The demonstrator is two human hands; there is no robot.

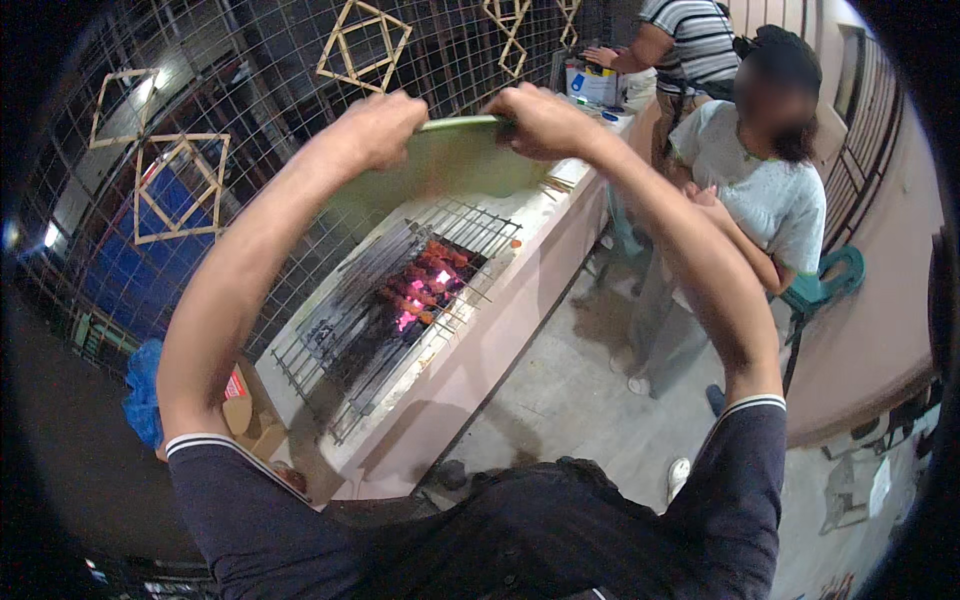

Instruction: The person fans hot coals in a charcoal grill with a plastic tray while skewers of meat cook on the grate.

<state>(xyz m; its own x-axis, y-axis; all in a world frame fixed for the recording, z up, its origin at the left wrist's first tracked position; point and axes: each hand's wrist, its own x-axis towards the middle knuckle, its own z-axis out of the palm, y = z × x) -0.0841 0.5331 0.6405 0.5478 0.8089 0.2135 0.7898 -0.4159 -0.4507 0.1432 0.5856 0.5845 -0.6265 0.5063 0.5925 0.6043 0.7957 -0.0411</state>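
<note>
My left hand (382, 129) and my right hand (546, 122) grip the top rim of a pale green sheet or tray (450, 161), one hand toward each side. It is blurred, and its exact kind is unclear. Both arms stretch out over a charcoal grill. Below the green piece, skewered meat (435, 259) lies on the metal grate (300, 375), with stick ends pointing toward the counter's near edge. Coals (407, 321) glow pink among the skewers.
The grill is set in a long pale counter (480, 360). Bare sticks (556, 184) lie farther along it. A person (757, 172) stands at the right beside a green plastic chair (829, 281); another person (690, 45) is behind. Wire mesh (270, 75) runs along the left. A cardboard box (259, 420) sits near my left arm.
</note>
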